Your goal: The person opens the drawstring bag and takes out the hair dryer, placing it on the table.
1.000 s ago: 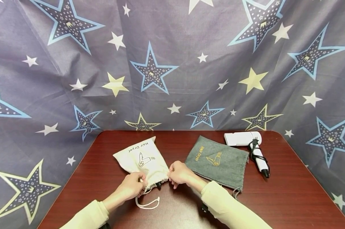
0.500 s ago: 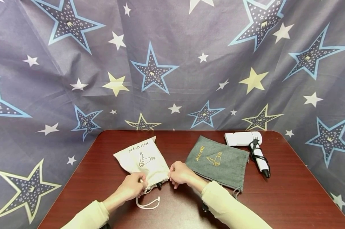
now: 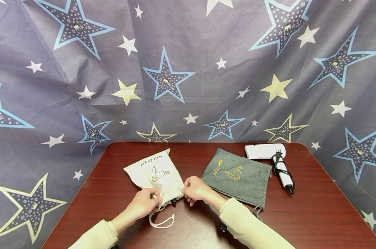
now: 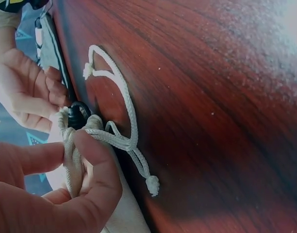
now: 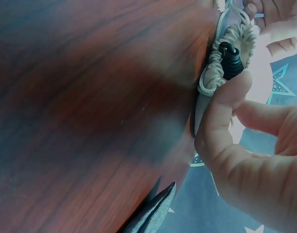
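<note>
A cream drawstring bag (image 3: 163, 173), printed with "Hair Dryer" and a dryer picture, lies on the table with its mouth toward me. My left hand (image 3: 145, 202) pinches the gathered rim at the left of the mouth, close to where the white cord (image 4: 131, 116) comes out. At the right corner of the mouth, my right hand (image 3: 195, 189) pinches the rim between thumb and forefinger. Between the hands, a ribbed black cord end (image 5: 231, 60) pokes out of the partly gathered opening. The rest of what is inside the bag is hidden by the cloth.
To the right lies a flat grey drawstring bag (image 3: 238, 178), also lettered "Hair Dryer". Beyond it, a white hair dryer (image 3: 262, 151) rests with its black cord wound round the handle. A star-patterned cloth (image 3: 188, 86) hangs behind the reddish-brown table (image 3: 315, 214).
Almost nothing differs. Both hands keep their hold on the bag's mouth, and the loose cord loop by the left hand has shifted very slightly.
</note>
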`<state>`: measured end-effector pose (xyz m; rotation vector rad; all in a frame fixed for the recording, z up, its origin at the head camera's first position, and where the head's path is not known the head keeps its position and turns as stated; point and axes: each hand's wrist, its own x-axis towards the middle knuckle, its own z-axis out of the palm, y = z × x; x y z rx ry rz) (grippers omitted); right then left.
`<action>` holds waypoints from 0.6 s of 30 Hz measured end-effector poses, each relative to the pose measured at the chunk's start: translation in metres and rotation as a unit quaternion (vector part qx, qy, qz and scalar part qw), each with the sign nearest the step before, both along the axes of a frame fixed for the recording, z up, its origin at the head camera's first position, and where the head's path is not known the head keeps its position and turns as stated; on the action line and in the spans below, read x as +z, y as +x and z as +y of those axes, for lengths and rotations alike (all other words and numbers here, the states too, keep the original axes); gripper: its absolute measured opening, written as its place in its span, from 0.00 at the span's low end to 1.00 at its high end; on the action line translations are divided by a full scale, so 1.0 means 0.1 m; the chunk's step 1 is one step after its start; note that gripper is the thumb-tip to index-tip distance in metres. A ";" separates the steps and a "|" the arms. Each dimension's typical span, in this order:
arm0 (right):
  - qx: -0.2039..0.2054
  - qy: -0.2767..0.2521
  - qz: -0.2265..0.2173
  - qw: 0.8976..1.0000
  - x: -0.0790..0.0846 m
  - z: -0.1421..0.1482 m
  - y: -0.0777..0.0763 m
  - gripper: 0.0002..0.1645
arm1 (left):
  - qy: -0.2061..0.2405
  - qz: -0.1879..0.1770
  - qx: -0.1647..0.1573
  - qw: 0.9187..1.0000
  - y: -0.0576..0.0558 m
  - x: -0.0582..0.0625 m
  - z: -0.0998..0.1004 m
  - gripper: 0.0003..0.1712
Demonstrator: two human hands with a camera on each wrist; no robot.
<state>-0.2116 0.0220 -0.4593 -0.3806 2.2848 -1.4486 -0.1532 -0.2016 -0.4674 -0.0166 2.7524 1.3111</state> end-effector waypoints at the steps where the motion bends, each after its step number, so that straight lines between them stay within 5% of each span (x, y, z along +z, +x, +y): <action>1: 0.001 0.004 0.005 1.000 0.00 0.00 0.00 0.13 | -0.001 0.001 0.001 1.000 0.00 0.00 0.00 0.08; 9: 0.004 0.020 0.025 0.999 -0.02 -0.02 0.00 0.15 | 0.061 -0.027 0.025 0.997 0.01 0.02 0.02 0.08; 18: 0.003 0.031 0.046 0.998 -0.04 -0.02 -0.03 0.17 | 0.030 -0.011 0.015 0.999 0.01 0.02 0.00 0.06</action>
